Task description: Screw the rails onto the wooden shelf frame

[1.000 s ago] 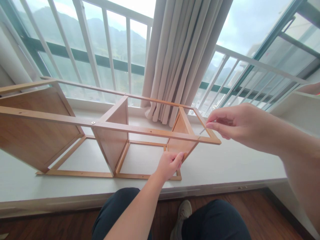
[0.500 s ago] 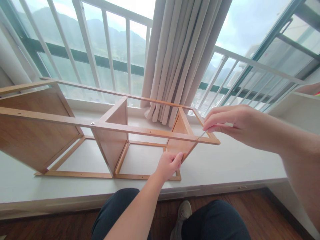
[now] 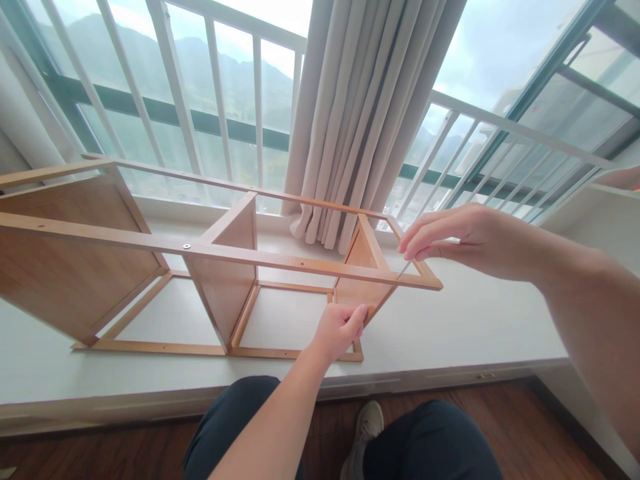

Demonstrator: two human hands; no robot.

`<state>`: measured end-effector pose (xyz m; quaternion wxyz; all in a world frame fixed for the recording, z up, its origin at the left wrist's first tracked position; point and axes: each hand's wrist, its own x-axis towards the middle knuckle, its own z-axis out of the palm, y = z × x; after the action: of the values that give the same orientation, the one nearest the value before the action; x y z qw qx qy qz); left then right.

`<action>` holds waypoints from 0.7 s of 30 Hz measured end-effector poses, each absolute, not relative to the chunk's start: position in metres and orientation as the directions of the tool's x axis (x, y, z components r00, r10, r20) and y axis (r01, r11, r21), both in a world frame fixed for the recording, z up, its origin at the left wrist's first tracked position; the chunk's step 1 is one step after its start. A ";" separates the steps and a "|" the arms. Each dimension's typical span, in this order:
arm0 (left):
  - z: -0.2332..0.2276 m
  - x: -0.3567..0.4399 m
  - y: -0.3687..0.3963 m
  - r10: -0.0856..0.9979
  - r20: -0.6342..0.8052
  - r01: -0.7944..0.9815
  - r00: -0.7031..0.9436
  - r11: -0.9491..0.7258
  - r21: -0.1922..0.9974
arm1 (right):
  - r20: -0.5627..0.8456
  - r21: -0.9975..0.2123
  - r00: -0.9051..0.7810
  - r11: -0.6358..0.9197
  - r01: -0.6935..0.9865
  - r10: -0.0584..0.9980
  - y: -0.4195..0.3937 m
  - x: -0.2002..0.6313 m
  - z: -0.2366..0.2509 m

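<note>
A wooden shelf rack (image 3: 265,259) lies on its side, its shelf panels standing upright between two long side frames. My left hand (image 3: 339,332) is closed around the lower edge of the rightmost shelf panel (image 3: 356,268). Above and to the right, my right hand (image 3: 445,239) pinches a thin metal rod that looks like a hex key (image 3: 405,267). The rod's tip meets the upper front rail near its right end, where that panel joins it. My fingers cover the rod's other end. A metal bolt head (image 3: 187,247) shows farther left on the same rail.
The rack rests on a white window ledge (image 3: 475,327). Behind it hang a beige curtain (image 3: 360,113) and a white railing (image 3: 235,100) before the windows. My knees are below the ledge's front edge, above a dark wooden floor (image 3: 500,413).
My right hand and wrist have shifted slightly left and turned a little, with the hex key still at the same joint. My left hand stays on the panel.
</note>
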<state>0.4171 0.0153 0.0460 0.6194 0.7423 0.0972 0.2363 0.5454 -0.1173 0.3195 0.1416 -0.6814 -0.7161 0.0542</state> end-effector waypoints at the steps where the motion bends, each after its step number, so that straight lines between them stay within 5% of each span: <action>1: 0.046 0.417 0.015 0.438 0.231 -0.150 0.869 -0.212 0.966 | 0.132 -0.280 -0.038 0.074 0.957 0.990 -0.116 0.548 0.319; 21: 0.045 0.418 0.015 0.438 0.223 -0.148 0.871 -0.200 0.969 | 0.168 -0.123 -0.185 0.207 0.971 0.968 -0.112 0.549 0.317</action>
<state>0.4181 0.0150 0.0452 0.6249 0.7383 0.0981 0.2343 0.5494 -0.1118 0.3172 0.1045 -0.6297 -0.7697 -0.0057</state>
